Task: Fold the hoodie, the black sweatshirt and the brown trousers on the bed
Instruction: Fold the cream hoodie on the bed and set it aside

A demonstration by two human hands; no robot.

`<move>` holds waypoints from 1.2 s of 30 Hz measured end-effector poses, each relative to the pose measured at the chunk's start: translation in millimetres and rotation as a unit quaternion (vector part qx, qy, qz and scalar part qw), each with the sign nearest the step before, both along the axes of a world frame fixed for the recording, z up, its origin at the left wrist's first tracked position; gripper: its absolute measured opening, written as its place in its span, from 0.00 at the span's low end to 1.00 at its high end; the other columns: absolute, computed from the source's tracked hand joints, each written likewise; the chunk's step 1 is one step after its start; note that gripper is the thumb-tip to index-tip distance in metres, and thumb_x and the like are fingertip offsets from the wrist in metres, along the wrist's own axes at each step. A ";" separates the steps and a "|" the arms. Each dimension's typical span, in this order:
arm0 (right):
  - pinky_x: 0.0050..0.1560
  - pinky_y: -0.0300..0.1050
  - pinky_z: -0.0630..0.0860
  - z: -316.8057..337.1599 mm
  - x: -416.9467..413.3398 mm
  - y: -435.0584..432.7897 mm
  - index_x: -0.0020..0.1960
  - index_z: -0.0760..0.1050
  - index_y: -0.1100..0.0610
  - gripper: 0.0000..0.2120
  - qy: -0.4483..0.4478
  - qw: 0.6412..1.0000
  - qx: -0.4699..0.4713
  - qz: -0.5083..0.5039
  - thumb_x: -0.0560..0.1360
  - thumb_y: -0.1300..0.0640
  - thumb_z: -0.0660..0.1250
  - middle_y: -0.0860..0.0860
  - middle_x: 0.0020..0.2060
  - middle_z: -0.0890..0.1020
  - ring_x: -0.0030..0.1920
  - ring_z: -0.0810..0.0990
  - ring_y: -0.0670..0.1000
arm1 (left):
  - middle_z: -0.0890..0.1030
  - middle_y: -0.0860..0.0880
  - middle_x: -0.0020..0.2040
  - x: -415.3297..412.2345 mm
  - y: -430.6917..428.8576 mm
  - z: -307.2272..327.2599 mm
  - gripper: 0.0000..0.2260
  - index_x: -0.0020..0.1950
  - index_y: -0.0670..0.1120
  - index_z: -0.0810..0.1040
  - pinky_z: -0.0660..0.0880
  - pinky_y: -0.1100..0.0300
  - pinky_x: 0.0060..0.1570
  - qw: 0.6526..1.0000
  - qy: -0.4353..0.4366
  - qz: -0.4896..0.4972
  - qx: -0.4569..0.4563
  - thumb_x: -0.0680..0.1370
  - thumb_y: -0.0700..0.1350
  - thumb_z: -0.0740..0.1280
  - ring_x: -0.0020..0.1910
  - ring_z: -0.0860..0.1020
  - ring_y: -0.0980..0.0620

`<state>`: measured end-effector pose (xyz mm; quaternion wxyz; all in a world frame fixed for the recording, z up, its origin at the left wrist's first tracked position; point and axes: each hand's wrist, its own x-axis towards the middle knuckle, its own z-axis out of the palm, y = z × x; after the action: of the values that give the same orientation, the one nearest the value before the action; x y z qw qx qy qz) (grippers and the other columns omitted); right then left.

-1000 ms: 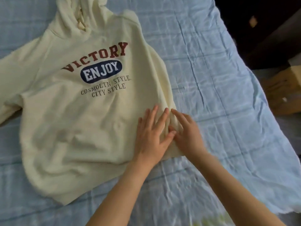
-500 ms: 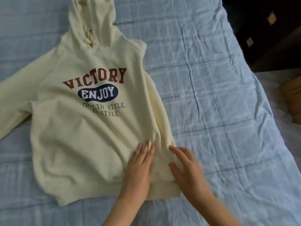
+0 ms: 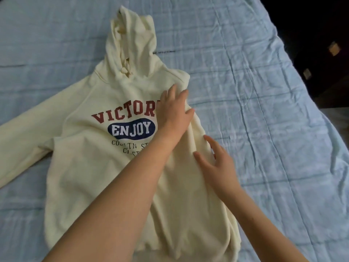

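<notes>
Head: L hand (image 3: 173,112) covers hoodie (image 3: 90,176) print; blue sheet (image 3: 264,120) around.

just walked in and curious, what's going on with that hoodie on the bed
A person is smoothing a cream hoodie that lies front up on the blue checked bed sheet. The left hand lies flat near the shoulder beside the print, and the right hand, open, is at the side edge lower down. One sleeve lies spread out, the hood above. The body is not yet folded.
</notes>
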<state>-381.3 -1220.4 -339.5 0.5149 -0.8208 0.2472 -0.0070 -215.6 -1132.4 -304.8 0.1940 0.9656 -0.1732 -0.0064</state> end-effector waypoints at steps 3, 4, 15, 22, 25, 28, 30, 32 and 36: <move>0.58 0.49 0.77 10.7 3.7 8.8 0.66 0.77 0.42 0.23 -0.032 0.999 0.025 -0.028 0.75 0.60 0.72 0.36 0.55 0.79 0.48 0.77 0.41 | 0.71 0.44 0.70 16.2 14.9 -8.6 0.23 0.73 0.45 0.70 0.64 0.62 0.66 0.991 0.068 -0.030 -0.110 0.79 0.34 0.59 0.70 0.69 0.45; 0.56 0.46 0.77 15.8 3.5 12.5 0.65 0.78 0.42 0.23 -0.041 0.998 0.024 -0.032 0.74 0.62 0.71 0.35 0.53 0.79 0.46 0.77 0.42 | 0.71 0.45 0.71 18.7 25.9 -6.4 0.23 0.73 0.44 0.71 0.61 0.66 0.66 0.984 0.083 -0.010 -0.160 0.79 0.30 0.57 0.71 0.68 0.48; 0.52 0.33 0.73 71.8 -11.1 177.4 0.71 0.74 0.47 0.24 -0.146 0.975 -0.091 0.138 0.77 0.60 0.69 0.41 0.63 0.75 0.53 0.78 0.42 | 0.75 0.53 0.69 10.7 230.1 29.1 0.25 0.72 0.48 0.72 0.66 0.55 0.72 0.850 0.201 0.098 -0.476 0.78 0.30 0.58 0.68 0.72 0.59; 0.63 0.48 0.73 42.5 -9.8 268.3 0.81 0.55 0.47 0.31 0.000 0.921 -0.218 0.323 0.80 0.58 0.58 0.46 0.79 0.60 0.67 0.70 0.54 | 0.76 0.46 0.68 4.0 308.4 -6.3 0.24 0.75 0.45 0.68 0.69 0.47 0.69 0.872 0.250 0.183 -0.379 0.79 0.32 0.60 0.65 0.76 0.47; 0.53 0.42 0.78 56.8 -6.4 241.7 0.75 0.67 0.47 0.23 -0.076 0.953 -0.217 0.197 0.80 0.49 0.59 0.43 0.67 0.74 0.58 0.77 0.47 | 0.71 0.40 0.72 1.0 304.7 3.0 0.25 0.76 0.42 0.66 0.65 0.52 0.70 0.954 0.130 0.169 -0.209 0.78 0.37 0.65 0.70 0.70 0.42; 0.51 0.43 0.78 54.8 16.0 179.2 0.69 0.75 0.51 0.17 -0.091 0.971 -0.220 0.021 0.81 0.55 0.63 0.46 0.60 0.80 0.52 0.81 0.48 | 0.67 0.37 0.73 -7.6 275.8 30.7 0.25 0.73 0.39 0.68 0.62 0.49 0.71 0.987 -0.062 0.036 -0.141 0.77 0.41 0.68 0.72 0.66 0.39; 0.53 0.45 0.77 43.7 39.7 139.8 0.67 0.77 0.53 0.15 -0.028 0.985 -0.163 -0.044 0.81 0.61 0.63 0.50 0.59 0.82 0.52 0.82 0.51 | 0.70 0.40 0.72 -11.0 246.3 37.0 0.24 0.72 0.40 0.70 0.63 0.48 0.72 0.981 -0.090 -0.081 -0.150 0.77 0.42 0.68 0.72 0.67 0.41; 0.51 0.39 0.75 30.5 61.5 117.2 0.68 0.77 0.53 0.16 0.009 0.992 -0.120 -0.036 0.81 0.62 0.65 0.51 0.60 0.82 0.50 0.81 0.50 | 0.70 0.45 0.74 -9.4 217.2 32.4 0.25 0.74 0.43 0.69 0.58 0.46 0.74 0.982 -0.054 -0.142 -0.115 0.78 0.47 0.68 0.74 0.65 0.43; 0.45 0.25 0.71 2.4 99.6 114.5 0.66 0.79 0.51 0.21 0.002 0.998 -0.062 0.017 0.75 0.65 0.68 0.47 0.55 0.82 0.43 0.80 0.43 | 0.63 0.53 0.78 1.0 198.6 -9.5 0.28 0.77 0.51 0.64 0.46 0.48 0.75 0.990 0.007 -0.135 0.042 0.79 0.60 0.62 0.78 0.57 0.50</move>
<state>-281.7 -1105.9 -337.1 0.4628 -0.8552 0.2331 -0.0119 -214.6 -933.8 -314.3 0.1518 0.9406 -0.3000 -0.0463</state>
